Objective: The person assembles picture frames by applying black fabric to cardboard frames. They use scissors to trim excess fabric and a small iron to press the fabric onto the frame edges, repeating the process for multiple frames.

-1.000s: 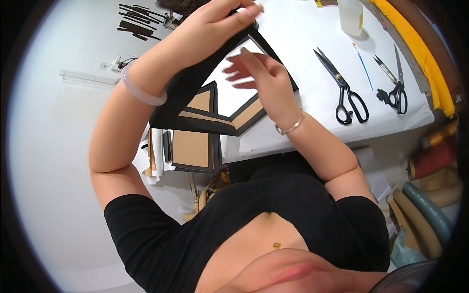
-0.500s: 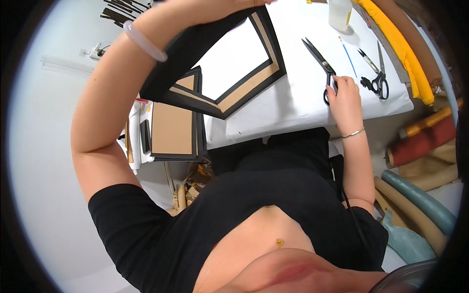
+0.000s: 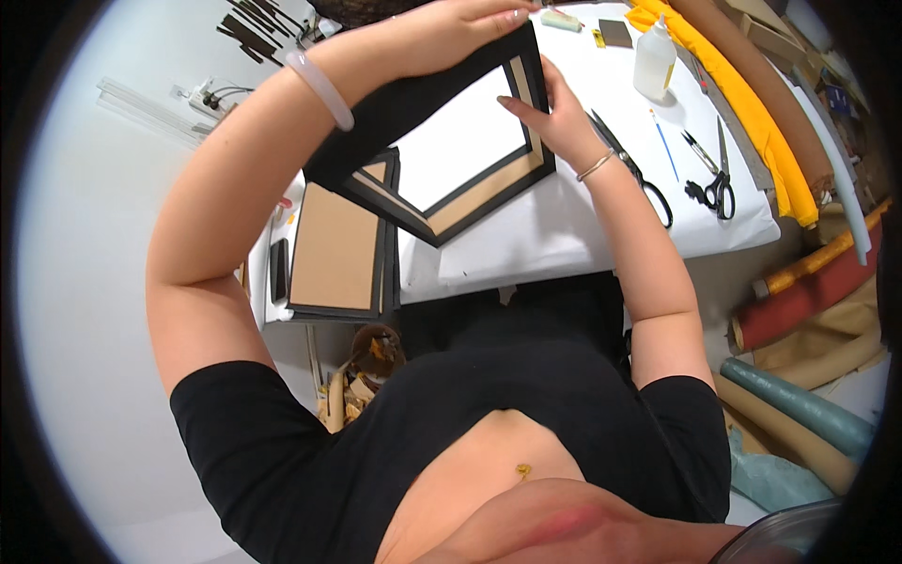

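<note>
A black frame (image 3: 484, 195), tan board showing along its inner sides, is raised and tilted over the white-covered table. My left hand (image 3: 460, 36) lies along its upper edge, closed on it, the grip partly hidden. At the frame's right side, my right hand (image 3: 564, 120) grips with the thumb through the opening and the other fingers behind. Black-handled scissors (image 3: 631, 162) lie on the table, partly behind my right wrist. Stacked tan boards with black borders (image 3: 335, 249) lie to the left, beneath the frame's lower corner.
To the right are smaller scissors (image 3: 722, 179), a thin blue brush (image 3: 663, 141) and a clear squeeze bottle (image 3: 654, 61). Yellow material (image 3: 766, 141) runs along the far right edge. Rolls of material, one red (image 3: 799, 301), stand beyond the table. The white table's front edge (image 3: 526, 279) is near my body.
My right hand has left the black-handled scissors on the table and moved up and left to grip the frame's right side. My left hand still holds the frame, now slightly lower in view.
</note>
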Motion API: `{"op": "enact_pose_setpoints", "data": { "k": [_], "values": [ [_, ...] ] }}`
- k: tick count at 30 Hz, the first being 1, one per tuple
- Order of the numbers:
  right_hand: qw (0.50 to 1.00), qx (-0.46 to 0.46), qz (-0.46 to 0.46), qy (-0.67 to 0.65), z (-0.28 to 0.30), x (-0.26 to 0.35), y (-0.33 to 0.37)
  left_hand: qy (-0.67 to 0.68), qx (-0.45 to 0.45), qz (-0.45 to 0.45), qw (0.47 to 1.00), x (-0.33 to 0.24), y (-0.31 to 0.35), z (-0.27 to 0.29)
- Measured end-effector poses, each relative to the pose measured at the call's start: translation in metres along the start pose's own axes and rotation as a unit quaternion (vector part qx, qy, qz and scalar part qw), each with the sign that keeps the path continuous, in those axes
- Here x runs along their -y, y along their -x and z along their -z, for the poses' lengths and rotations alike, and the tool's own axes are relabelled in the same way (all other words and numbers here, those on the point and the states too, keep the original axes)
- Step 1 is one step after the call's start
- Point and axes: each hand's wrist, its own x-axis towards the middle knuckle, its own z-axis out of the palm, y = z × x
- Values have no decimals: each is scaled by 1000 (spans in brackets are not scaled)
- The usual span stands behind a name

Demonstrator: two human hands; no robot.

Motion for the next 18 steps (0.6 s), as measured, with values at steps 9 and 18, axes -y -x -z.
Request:
{"op": "enact_pose_setpoints", "data": {
  "k": [9, 18],
  "values": [
    [998, -41, -15, -52, -22, -10, -4, -203, -65, -96, 972, -15, 12, -12],
    [999, -39, 20, -10, -22, -8, -3, -29, 23, -6, 999, -1, 31, 3]
  ]
}}
